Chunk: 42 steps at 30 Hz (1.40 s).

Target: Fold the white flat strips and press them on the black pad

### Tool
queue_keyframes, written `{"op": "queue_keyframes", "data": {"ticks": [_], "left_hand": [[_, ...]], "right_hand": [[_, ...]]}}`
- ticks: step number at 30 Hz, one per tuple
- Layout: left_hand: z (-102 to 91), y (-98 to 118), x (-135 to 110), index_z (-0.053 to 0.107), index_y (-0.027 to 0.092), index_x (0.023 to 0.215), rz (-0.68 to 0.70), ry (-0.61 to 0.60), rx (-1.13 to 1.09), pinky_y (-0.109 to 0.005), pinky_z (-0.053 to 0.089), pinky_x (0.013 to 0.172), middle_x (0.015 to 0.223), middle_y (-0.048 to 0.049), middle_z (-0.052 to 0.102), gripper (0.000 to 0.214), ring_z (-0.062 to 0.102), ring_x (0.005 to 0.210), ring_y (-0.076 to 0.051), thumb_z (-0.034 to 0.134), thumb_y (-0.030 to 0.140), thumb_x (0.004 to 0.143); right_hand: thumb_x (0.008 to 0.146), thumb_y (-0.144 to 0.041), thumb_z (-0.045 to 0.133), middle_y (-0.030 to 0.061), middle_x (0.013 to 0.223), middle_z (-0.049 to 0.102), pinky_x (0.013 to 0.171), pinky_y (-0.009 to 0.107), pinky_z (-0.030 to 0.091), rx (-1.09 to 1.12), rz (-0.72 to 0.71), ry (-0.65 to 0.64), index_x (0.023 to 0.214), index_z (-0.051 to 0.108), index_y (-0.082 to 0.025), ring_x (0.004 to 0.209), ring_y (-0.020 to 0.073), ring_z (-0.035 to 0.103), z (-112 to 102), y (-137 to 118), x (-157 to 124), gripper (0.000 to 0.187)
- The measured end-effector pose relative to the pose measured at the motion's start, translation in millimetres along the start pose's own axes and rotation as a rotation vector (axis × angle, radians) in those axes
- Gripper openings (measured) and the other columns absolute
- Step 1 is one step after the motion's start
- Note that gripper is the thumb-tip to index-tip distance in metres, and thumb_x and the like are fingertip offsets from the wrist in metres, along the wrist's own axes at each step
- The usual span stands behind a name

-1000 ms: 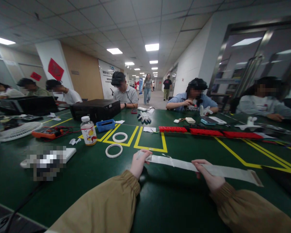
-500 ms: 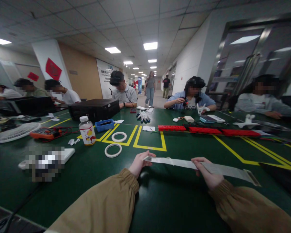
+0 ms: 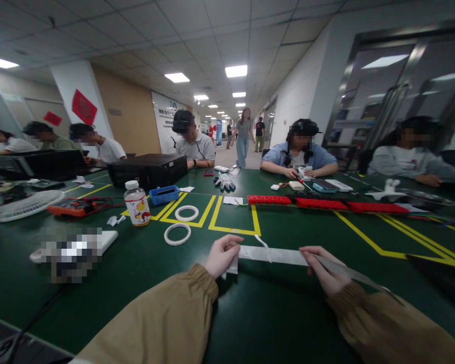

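Observation:
A pale flat ribbon cable [image 3: 284, 255] is stretched above the green table between my two hands. My left hand [image 3: 224, 257] pinches it near one end, and a short piece hangs below the fingers. My right hand [image 3: 328, 270] grips it farther along, with the loose tail running past the wrist over the right sleeve. A thin white strip [image 3: 263, 241] sticks up from the stretch between the hands. Two rolls of tape, a nearer roll [image 3: 177, 234] and a farther roll [image 3: 186, 213], lie flat beyond my left hand.
Beyond lie a bottle [image 3: 137, 203], a blue tray [image 3: 164, 194], a multimeter [image 3: 72, 206], gloves [image 3: 225, 182] and red power strips [image 3: 320, 203]. Yellow tape lines [image 3: 235, 232] mark the green table. Several people sit around it; one co-worker [image 3: 299, 156] holds a screwdriver.
My left hand has turned, so the cable's end now hangs down below it. The white strip now stands up from the cable. The right-hand tail has twisted edge-on. A walking person has come closer.

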<state>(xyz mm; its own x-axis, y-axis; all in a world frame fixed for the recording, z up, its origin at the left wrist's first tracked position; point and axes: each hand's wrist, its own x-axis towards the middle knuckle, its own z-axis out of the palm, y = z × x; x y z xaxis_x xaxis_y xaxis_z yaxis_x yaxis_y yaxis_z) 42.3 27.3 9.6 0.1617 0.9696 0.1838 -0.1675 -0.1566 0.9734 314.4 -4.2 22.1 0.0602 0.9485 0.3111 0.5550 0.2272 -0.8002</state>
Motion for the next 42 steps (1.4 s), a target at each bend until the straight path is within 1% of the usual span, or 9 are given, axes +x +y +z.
{"op": "queue_keyframes", "data": {"ticks": [6,14,18,23,26,28,32,36,42], "left_hand": [[-2.2,1.6,-0.6,0.068,0.012,0.084,0.03,0.086,0.057,-0.02,0.025,0.044,0.054,0.002,0.051,0.025,0.038,0.044,-0.007,0.058,0.024,0.065],[-9.8,-1.7,5.5,0.068,0.013,0.081,-0.073,0.207,0.017,-0.019,0.018,0.039,0.04,0.0061,0.04,0.024,0.029,0.036,-0.006,0.057,0.024,0.063],[-10.4,0.6,6.4,0.068,0.012,0.081,-0.102,0.236,0.017,-0.019,0.016,0.038,0.038,0.0068,0.037,0.027,0.028,0.035,-0.006,0.054,0.022,0.06],[-9.3,2.0,5.7,0.068,0.011,0.081,-0.117,0.231,0.02,-0.019,0.015,0.038,0.037,0.0074,0.035,0.028,0.026,0.035,-0.006,0.052,0.022,0.06],[-10.3,-0.6,5.7,0.068,0.012,0.084,-0.108,0.207,0.034,-0.02,0.017,0.039,0.038,0.0078,0.035,0.028,0.026,0.035,-0.007,0.052,0.023,0.063],[-11.8,-3.2,5.8,0.068,0.014,0.084,-0.076,0.175,0.12,-0.02,0.02,0.04,0.041,0.0064,0.039,0.027,0.03,0.037,-0.008,0.05,0.022,0.065],[-13.1,-4.2,2.3,0.069,0.017,0.075,0.118,0.076,0.474,-0.023,0.036,0.057,0.065,-0.0011,0.06,0.023,0.05,0.061,-0.014,0.047,0.018,0.07],[-7.2,3.8,-7.7,0.071,0.021,0.073,0.234,-0.021,0.776,-0.03,0.036,0.075,0.076,-0.0029,0.064,0.019,0.052,0.079,-0.02,0.052,0.026,0.075],[1.2,7.5,-14.1,0.071,0.021,0.081,0.248,-0.199,0.845,-0.03,0.038,0.074,0.083,-0.0054,0.065,0.026,0.053,0.079,-0.022,0.059,0.044,0.075]], "right_hand": [[0.08,-0.051,0.045,0.0043,0.073,0.06,0.056,0.029,0.047,-0.064,-0.075,-0.041,0.097,0.06,-0.019,0.06,0.0172,0.056,2.1,-9.3,-4.5,0.039],[0.077,-0.041,0.049,0.0107,0.112,0.057,0.084,0.038,0.048,-0.015,-0.278,-0.125,0.126,0.048,-0.016,0.093,0.0247,0.058,11.1,1.8,-2.1,0.055],[0.083,-0.037,0.04,0.0096,0.112,0.058,0.089,0.037,0.045,0.044,-0.324,-0.128,0.116,0.058,-0.017,0.099,0.0236,0.057,10.8,2.5,-3.8,0.042],[0.081,-0.049,0.046,0.0107,0.099,0.062,0.08,0.036,0.049,0.101,-0.182,-0.162,0.101,0.066,-0.016,0.091,0.0247,0.058,6.1,2.1,0.2,0.043],[0.075,-0.056,0.053,0.0102,0.094,0.063,0.07,0.034,0.052,0.155,-0.068,-0.214,0.105,0.063,-0.016,0.08,0.0229,0.061,8.3,0.3,-0.2,0.051],[0.073,-0.056,0.057,0.0085,0.088,0.064,0.069,0.032,0.051,0.162,-0.05,-0.239,0.096,0.064,-0.015,0.077,0.0217,0.06,11.2,-2.1,-1.9,0.047],[0.073,-0.055,0.056,0.0055,0.076,0.063,0.067,0.031,0.05,0.091,-0.073,-0.267,0.079,0.062,-0.016,0.074,0.0202,0.059,13.9,-7.4,-4.5,0.04],[0.078,-0.051,0.049,0.0039,0.073,0.062,0.061,0.029,0.047,-0.015,-0.159,-0.341,0.078,0.061,-0.017,0.068,0.0175,0.056,14.3,-11.7,-7.0,0.036],[0.083,-0.043,0.044,0.0037,0.071,0.059,0.06,0.028,0.044,-0.047,-0.29,-0.444,0.077,0.06,-0.017,0.065,0.0157,0.053,19.7,-15.9,-13.7,0.031]]}}
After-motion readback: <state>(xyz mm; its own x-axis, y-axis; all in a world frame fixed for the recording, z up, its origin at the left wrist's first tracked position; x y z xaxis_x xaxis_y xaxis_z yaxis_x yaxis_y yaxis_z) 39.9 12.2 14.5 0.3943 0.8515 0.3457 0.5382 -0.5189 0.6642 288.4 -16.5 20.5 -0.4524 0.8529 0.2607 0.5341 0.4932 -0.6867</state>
